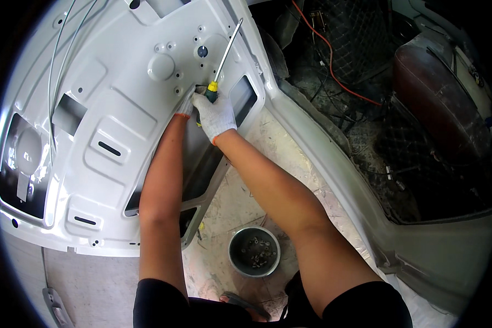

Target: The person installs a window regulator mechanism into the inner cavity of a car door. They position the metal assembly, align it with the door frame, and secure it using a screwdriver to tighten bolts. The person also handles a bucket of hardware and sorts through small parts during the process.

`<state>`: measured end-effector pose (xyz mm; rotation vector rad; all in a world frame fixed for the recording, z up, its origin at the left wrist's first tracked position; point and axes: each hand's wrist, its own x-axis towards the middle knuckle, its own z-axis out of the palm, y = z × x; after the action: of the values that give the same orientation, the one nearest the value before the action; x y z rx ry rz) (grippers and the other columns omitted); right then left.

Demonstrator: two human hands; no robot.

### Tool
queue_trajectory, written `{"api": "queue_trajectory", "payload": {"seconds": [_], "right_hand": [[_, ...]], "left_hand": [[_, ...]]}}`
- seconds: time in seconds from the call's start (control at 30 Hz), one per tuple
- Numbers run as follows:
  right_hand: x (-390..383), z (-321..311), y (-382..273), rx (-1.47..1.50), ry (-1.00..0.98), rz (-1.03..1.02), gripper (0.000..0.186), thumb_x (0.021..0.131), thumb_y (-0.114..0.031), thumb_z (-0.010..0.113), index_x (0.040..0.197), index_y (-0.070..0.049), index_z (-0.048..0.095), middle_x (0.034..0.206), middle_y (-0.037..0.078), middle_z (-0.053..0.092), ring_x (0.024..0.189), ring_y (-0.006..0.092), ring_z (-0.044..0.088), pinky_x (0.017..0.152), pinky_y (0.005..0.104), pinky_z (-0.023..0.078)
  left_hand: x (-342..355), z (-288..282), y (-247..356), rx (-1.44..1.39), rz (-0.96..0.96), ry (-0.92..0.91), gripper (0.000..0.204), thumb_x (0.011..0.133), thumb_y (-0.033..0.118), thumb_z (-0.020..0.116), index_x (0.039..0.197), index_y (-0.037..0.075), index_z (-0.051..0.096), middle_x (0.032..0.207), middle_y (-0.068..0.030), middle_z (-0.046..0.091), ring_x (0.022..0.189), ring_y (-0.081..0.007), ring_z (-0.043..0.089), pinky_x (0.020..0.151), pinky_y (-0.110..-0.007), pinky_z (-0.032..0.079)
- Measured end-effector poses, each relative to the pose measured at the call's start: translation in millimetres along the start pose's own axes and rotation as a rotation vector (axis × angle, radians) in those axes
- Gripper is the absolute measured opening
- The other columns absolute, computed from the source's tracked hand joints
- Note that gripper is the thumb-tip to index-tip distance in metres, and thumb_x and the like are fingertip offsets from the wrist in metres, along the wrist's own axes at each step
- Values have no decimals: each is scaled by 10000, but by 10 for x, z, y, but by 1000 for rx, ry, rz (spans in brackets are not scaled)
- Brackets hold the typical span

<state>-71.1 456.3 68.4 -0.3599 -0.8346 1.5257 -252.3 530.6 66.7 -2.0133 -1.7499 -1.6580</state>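
The gloved right hand [215,116] was closed around the yellow-and-green handle of one screwdriver [224,58], its shaft lying up across the white car panel [120,115]. The gloved left hand [186,104] touched the panel just beside it; whether it gripped anything could not be told. One bowl of bolts [254,251] sat on the floor between the two forearms

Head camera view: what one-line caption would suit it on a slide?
Gloved right hand grips a yellow-handled screwdriver against a white car body panel, left hand beside it, metal bowl below.
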Motion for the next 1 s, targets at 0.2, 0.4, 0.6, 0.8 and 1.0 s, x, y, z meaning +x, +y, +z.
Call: {"api": "queue_trajectory", "payload": {"seconds": [0.2, 0.4, 0.6, 0.8, 1.0], "right_hand": [[38, -13, 42, -45, -9, -42, 281, 859, -227, 726, 1057, -34, 675, 903, 24, 652, 792, 128, 598, 713, 289, 502], [11, -9, -22, -39, -7, 15, 279, 865, -248, 727, 1040, -36, 677, 901, 22, 649, 798, 116, 588, 712, 287, 499], [41, -12, -44, -1, -53, 1, 261, 870, -250, 729, 1012, -36, 683, 865, 13, 644, 766, 104, 573, 678, 280, 490], [69, -11, -32, -36, -18, -35, 235, 869, -243, 730, 969, -35, 688, 822, 7, 633, 735, 102, 563, 649, 290, 481], [44, -42, -93, -45, -31, 7, 221, 867, -232, 729, 953, -33, 683, 794, 4, 625, 708, 105, 559, 632, 295, 477]], "left_hand": [[3, -103, 31, 33, -10, -14, 567, 955, 307, 669, 1437, 49, 520, 1467, -148, 506, 1367, -299, 436, 1177, -403, 332], [-18, -239, 85, 75, -14, -21, 557, 960, 305, 664, 1434, 49, 522, 1461, -145, 511, 1361, -294, 441, 1174, -403, 336], [-35, -362, 140, 103, -20, -31, 547, 965, 304, 658, 1430, 50, 523, 1454, -141, 516, 1355, -290, 446, 1171, -402, 340], [-19, -453, 164, 112, -29, -34, 538, 970, 302, 653, 1427, 51, 525, 1448, -138, 521, 1349, -285, 452, 1168, -402, 344], [-48, -512, 165, 126, -36, -37, 528, 975, 301, 648, 1424, 52, 526, 1441, -135, 526, 1343, -280, 457, 1165, -402, 348]]}}
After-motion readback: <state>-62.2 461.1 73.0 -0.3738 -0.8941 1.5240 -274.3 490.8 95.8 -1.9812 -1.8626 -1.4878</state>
